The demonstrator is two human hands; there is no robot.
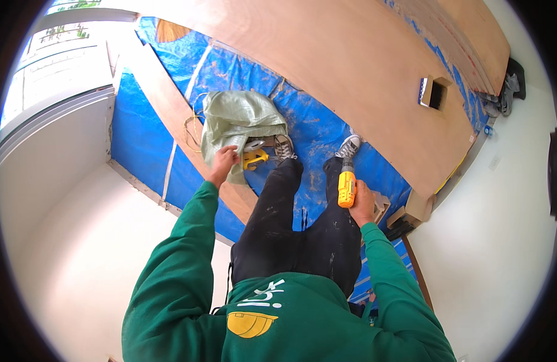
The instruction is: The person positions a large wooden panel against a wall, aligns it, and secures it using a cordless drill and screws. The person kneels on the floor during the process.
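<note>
My right hand (pixel 363 204) is wrapped round the grip of a yellow cordless drill (pixel 346 189), its dark chuck pointing away from me, just above my right leg. On the left, my left hand (pixel 224 163) pinches the edge of a pale green woven sack (pixel 239 114) with bent fingers. The sack lies crumpled on the floor beside my left shoe. At its mouth sits a tool with a yellow handle (pixel 254 159), beside a grey piece partly covered by the sack; its kind is not plain.
A blue tarp (pixel 314 127) covers the floor. Large plywood sheets (pixel 357 66) lie ahead and to the right, with a small open box (pixel 435 93) on top. A long wooden strip (pixel 164 96) runs beneath the sack. White walls stand on both sides; wood offcuts (pixel 418 208) lie right.
</note>
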